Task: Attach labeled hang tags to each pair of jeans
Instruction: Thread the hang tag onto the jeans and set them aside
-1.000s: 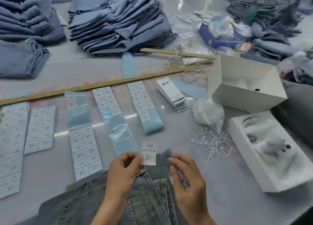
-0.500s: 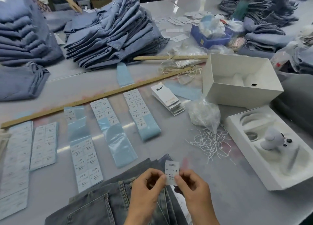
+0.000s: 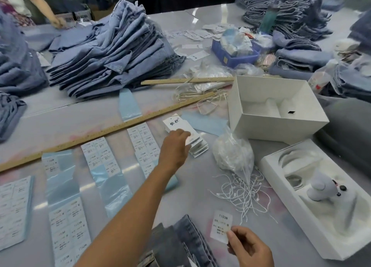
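Our left hand (image 3: 176, 144) reaches across the table (image 3: 60, 124) and rests its fingers on the stack of hang tags (image 3: 185, 135); whether they grip a tag we cannot tell. Our right hand (image 3: 248, 246) pinches one label (image 3: 220, 225), just right of the jeans (image 3: 180, 244) at the near edge. We judge this pair untagged: label and tag are not yet joined, and no string (image 3: 241, 194) is picked. Two rulers (image 3: 100, 132), two white boxes (image 3: 281, 124) and at least four label sheets (image 3: 66, 216) lie here.
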